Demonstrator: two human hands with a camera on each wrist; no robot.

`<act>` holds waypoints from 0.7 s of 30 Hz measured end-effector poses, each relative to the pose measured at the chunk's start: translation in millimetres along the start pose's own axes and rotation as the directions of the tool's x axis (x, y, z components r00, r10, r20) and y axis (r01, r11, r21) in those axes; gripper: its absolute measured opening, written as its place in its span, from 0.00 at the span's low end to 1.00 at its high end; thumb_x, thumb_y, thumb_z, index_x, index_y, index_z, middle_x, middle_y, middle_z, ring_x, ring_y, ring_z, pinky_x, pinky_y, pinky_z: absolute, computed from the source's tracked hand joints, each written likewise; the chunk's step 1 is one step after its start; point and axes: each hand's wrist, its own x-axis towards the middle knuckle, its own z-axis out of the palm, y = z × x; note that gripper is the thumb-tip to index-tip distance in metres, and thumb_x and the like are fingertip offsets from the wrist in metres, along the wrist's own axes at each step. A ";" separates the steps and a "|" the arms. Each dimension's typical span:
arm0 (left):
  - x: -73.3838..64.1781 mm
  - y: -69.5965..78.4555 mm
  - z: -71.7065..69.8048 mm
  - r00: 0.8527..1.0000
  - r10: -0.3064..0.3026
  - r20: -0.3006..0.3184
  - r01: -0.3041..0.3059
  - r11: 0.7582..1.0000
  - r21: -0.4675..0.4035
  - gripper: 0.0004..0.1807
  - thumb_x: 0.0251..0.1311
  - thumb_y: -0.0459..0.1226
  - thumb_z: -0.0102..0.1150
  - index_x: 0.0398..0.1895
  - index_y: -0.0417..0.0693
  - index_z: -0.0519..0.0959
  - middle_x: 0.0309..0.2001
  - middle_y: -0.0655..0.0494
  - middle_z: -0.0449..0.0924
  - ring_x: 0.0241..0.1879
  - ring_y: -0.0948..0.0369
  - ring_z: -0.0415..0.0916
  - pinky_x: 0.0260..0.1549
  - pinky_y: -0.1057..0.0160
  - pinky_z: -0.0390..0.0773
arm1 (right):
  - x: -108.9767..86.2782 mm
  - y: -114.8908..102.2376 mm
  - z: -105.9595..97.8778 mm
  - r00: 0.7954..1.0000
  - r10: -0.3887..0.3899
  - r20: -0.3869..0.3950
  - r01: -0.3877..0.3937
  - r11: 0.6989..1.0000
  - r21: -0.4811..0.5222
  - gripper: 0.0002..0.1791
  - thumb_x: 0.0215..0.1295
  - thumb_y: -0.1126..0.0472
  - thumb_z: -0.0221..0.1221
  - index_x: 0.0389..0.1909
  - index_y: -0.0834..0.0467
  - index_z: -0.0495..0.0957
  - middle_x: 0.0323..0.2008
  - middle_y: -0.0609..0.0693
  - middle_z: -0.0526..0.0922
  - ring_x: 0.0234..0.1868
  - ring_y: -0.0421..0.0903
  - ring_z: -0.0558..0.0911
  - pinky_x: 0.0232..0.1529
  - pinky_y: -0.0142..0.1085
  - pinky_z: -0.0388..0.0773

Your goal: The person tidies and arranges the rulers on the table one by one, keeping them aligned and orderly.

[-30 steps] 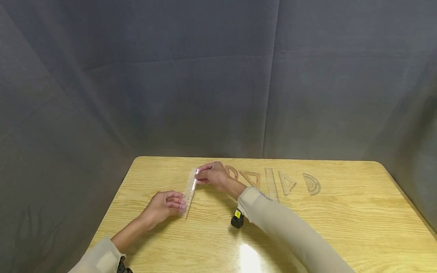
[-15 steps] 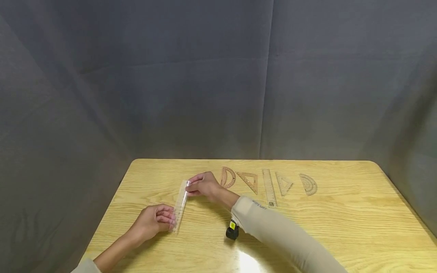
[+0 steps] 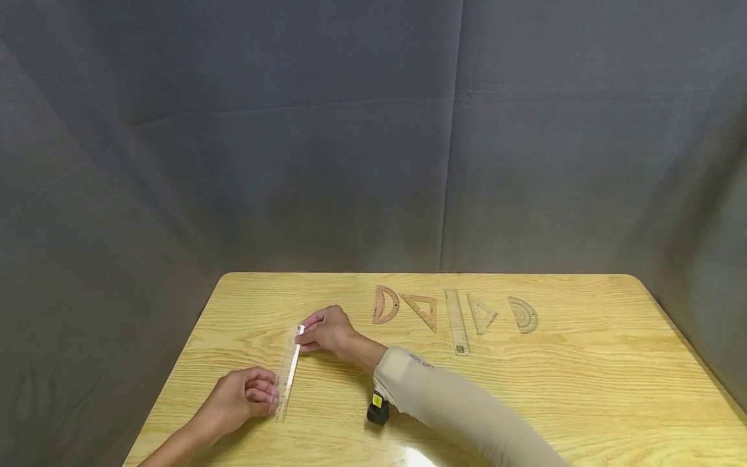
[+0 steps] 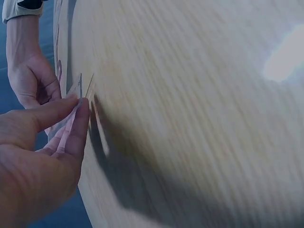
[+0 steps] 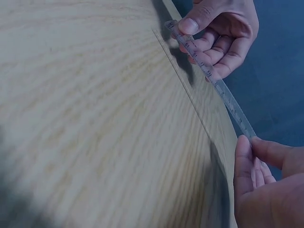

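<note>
A clear plastic ruler (image 3: 289,373) is held between both hands, slanting over the left part of the table. My left hand (image 3: 238,397) pinches its near end, thumb on one face and fingertips on the other. At the far end, my right hand (image 3: 331,332) pinches the ruler between thumb and fingers. The right wrist view shows the ruler (image 5: 223,92) with its scale marks, spanning from one hand to the other. Its shadow falls apart from it on the wood, so it appears raised off the surface.
A row lies at the table's back: a reddish protractor (image 3: 393,305), an orange set square (image 3: 428,314), another clear ruler (image 3: 457,322), a clear set square (image 3: 477,314) and a clear protractor (image 3: 525,315). Grey cloth (image 3: 350,162) hangs behind the wooden table (image 3: 583,389).
Both hands have moved left and nearer to me, carrying the ruler between them. The right arm no longer covers parts of the row at the back.
</note>
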 end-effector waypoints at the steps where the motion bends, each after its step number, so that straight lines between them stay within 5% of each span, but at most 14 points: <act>1: -1.4 -0.7 -0.7 1.000 0.000 0.001 0.000 1.000 0.006 0.23 0.53 0.19 0.73 0.53 0.24 0.78 0.40 0.47 0.86 0.37 0.60 0.84 0.37 0.67 0.87 | -0.4 0.6 2.2 1.000 -0.002 -0.006 0.002 1.000 -0.009 0.10 0.58 0.82 0.69 0.40 0.72 0.83 0.28 0.60 0.88 0.27 0.50 0.90 0.37 0.43 0.91; 21: -8.9 -8.9 -8.7 0.999 0.006 -0.036 -0.001 0.992 0.125 0.23 0.48 0.21 0.77 0.50 0.28 0.81 0.37 0.51 0.85 0.34 0.61 0.84 0.34 0.68 0.85 | -2.1 5.0 22.2 0.994 -0.104 -0.043 0.092 0.969 -0.230 0.08 0.55 0.79 0.74 0.36 0.72 0.86 0.24 0.58 0.88 0.28 0.56 0.92 0.30 0.37 0.89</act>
